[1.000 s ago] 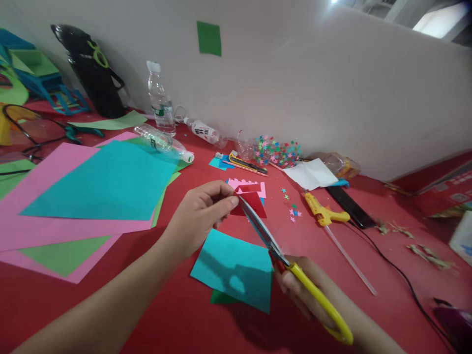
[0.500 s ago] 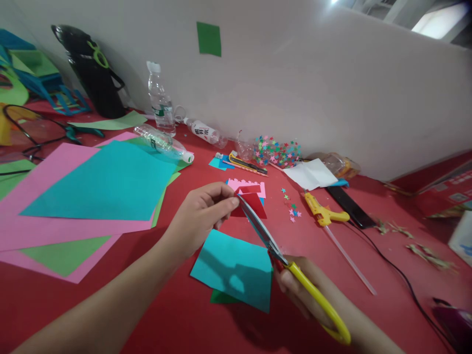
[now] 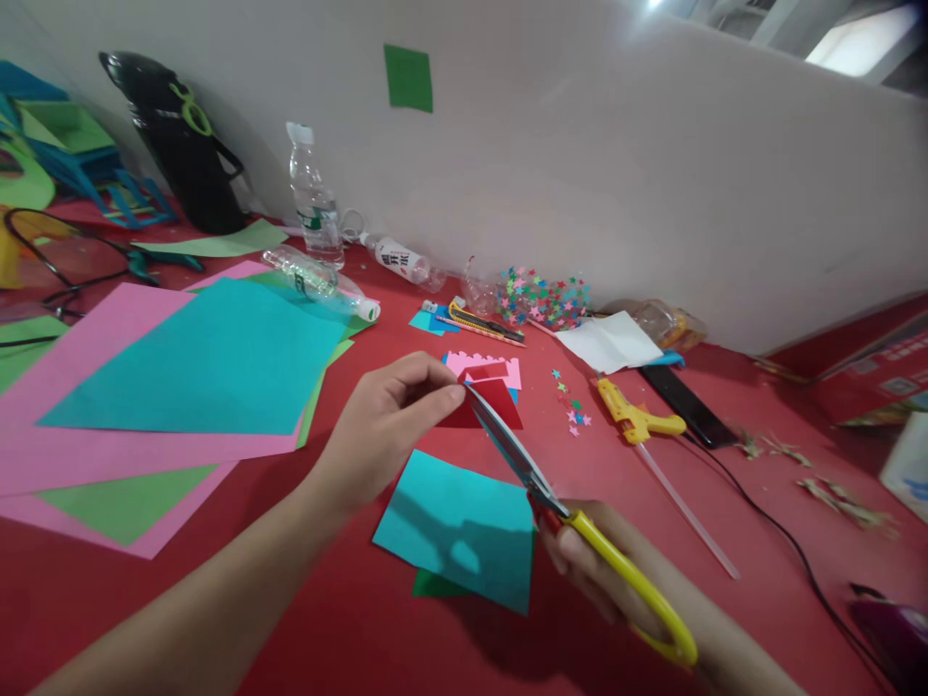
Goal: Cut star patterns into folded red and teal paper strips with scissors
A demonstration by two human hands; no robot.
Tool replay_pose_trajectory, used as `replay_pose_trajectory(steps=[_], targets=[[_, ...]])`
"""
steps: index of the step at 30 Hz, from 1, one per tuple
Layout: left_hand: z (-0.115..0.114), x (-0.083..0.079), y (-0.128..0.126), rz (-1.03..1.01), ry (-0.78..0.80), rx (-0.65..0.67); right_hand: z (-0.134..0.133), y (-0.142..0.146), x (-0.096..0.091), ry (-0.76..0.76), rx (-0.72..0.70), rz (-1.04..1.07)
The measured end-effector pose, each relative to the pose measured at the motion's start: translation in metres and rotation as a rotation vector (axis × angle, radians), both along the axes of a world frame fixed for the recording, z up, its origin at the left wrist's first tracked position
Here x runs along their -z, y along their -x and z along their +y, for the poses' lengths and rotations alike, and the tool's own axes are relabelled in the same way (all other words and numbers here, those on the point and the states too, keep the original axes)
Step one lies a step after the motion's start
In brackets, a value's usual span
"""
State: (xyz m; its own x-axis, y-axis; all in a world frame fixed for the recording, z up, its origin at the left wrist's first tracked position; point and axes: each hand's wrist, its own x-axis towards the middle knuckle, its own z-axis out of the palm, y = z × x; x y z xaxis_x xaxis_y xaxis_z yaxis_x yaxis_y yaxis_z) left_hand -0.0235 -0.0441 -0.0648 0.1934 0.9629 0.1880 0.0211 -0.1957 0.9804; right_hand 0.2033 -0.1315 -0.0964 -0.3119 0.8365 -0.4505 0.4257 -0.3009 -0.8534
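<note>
My left hand [image 3: 395, 420] pinches a piece of red paper [image 3: 493, 408] between thumb and fingers, above the table. In my right hand [image 3: 591, 556] is a pair of scissors [image 3: 518, 454] with yellow handles. Their blades point up and left, and the tips reach the red paper beside my left thumb. Below the blades lies a turquoise sheet [image 3: 456, 532], with a corner of dark green paper [image 3: 435, 584] showing under it. Just behind the red paper rests a pink paper strip [image 3: 507, 369] with a scalloped edge, on a bit of blue paper.
Large coloured sheets [image 3: 195, 367] overlap at left. Plastic bottles [image 3: 315, 217], a black flask [image 3: 185, 145] and a box cutter [image 3: 482, 324] stand or lie toward the wall. At right are a yellow glue gun [image 3: 634, 414] with its cord, a black phone [image 3: 688, 406] and small paper stars [image 3: 575, 419].
The scissor handles have shifted slightly down and right with my right hand. My left hand stays nearly in place, still pinching the red paper.
</note>
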Motion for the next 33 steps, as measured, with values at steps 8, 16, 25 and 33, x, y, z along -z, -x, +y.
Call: replay_pose_trajectory(steps=[8, 16, 25, 33], targets=[[0.001, 0.009, -0.003, -0.046, -0.002, -0.009, -0.002, 0.001, -0.002, -0.024, 0.014, 0.026], [-0.006, 0.015, -0.009, -0.132, -0.049, -0.05, -0.007, 0.01, 0.002, -0.035, 0.004, 0.091], [-0.007, 0.016, -0.015, -0.272, 0.088, -0.014, -0.015, 0.017, 0.008, -0.063, 0.029, 0.057], [-0.008, 0.017, -0.016, -0.358, 0.186, 0.012, -0.017, 0.023, 0.0, -0.028, 0.05, 0.013]])
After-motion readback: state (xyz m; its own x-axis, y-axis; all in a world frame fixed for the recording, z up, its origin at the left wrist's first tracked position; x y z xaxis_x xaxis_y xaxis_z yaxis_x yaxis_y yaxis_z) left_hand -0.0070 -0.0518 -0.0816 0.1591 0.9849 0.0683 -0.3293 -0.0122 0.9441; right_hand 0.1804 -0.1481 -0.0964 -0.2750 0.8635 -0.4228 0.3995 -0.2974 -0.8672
